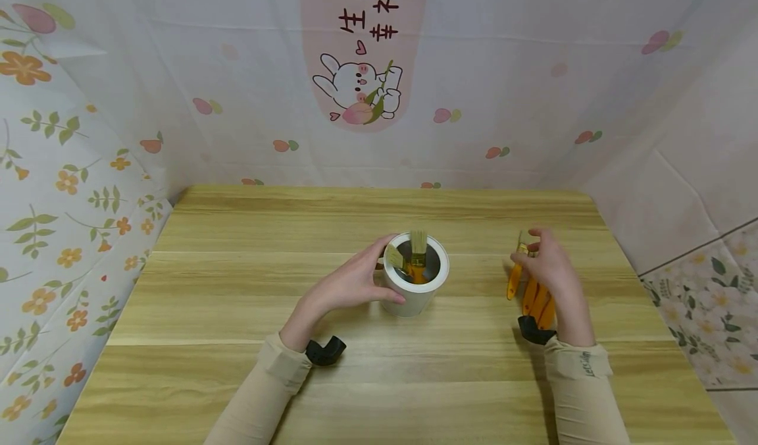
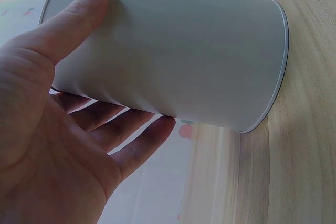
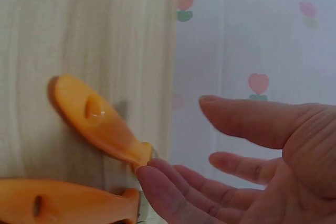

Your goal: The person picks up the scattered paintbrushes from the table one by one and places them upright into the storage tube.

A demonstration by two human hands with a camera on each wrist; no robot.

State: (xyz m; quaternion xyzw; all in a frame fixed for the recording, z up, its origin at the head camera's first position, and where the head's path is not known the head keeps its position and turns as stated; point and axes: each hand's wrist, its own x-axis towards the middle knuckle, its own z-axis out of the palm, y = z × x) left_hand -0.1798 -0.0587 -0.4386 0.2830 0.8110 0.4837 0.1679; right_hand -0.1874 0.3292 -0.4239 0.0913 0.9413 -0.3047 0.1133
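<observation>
Holding the can (image 1: 414,303) by its side, with the left hand (image 1: 349,280) curled about the wall: thumb (image 2: 79,19) on the near face, fingers (image 2: 149,137) round the far one. Bracing from opposed sides, presumably to check sliding or tipping while leaving the mouth uncovered. Standing upright, or nearly so, on the wood-grain table (image 1: 237,340), well apart from the right hand (image 1: 551,261).

Note, inside the can, an upright brush (image 1: 418,259) and a leaning brush (image 1: 397,259), the latter inclined toward the left part of the rim. Set with orange handles down and pale bristles up, likely to spare the bristles from bending against the bottom.

Compare, at right, the loose brushes (image 1: 537,300), laid side by side with handles toward the person, apparently for easy reach; partly hidden under the right hand, hence hard to count. Poised at the outermost left brush (image 1: 514,282), with thumb and fingers parted and gripping nothing visible. See, in the right wrist view, a fingertip (image 3: 155,184) by the narrow neck of the handle, probably a spot of good purchase; touching or merely beside, impossible to tell. Hung behind, apparently as a backdrop: a printed cloth (image 1: 254,103)
</observation>
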